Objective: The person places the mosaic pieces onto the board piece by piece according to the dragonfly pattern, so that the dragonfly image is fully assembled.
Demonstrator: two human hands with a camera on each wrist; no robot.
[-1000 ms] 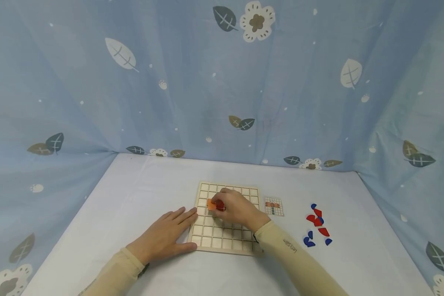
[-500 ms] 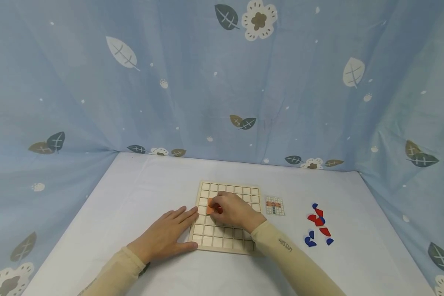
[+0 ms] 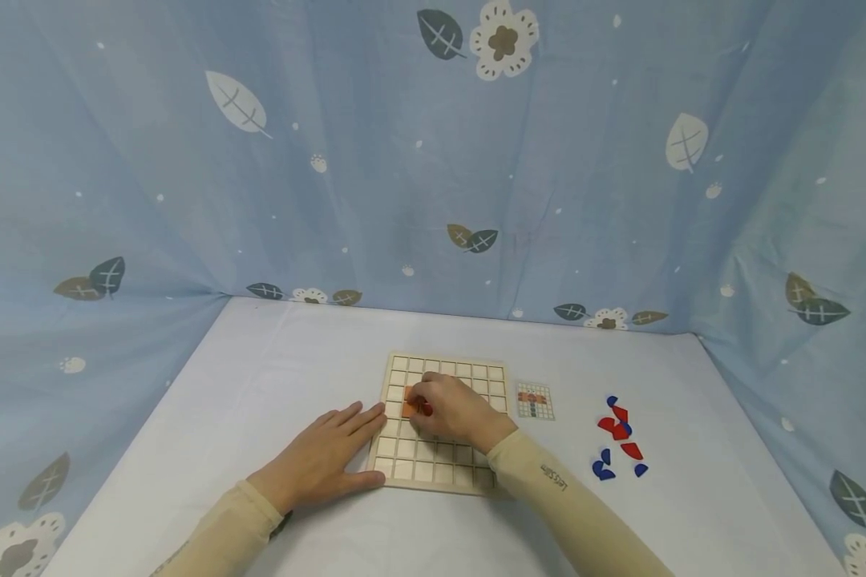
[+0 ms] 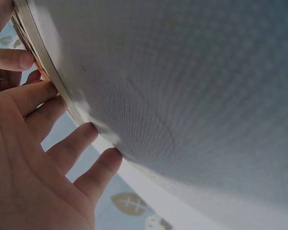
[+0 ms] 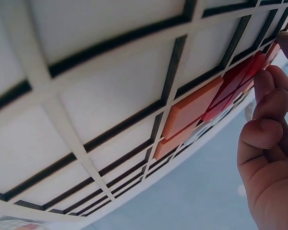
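A light wooden grid board lies on the white table. Flat beside its left edge, my left hand has its fingers extended and their tips touching the frame. My right hand reaches over the board, its thumb and fingers pinching an orange tile at the board's left part. The fingers partly cover this tile. Red pieces sit in the grid beside the fingertips, with orange square tiles nearer the right wrist camera. In the left wrist view, fingertips meet the board's side.
A small printed pattern card lies right of the board. Farther right are several loose red pieces and blue pieces. A blue patterned curtain encloses the back and sides of the table.
My right hand has lowered the orange tile onto the board's left part and shifted slightly left. Over the last half second it barely moves. My left hand stays at the edge.
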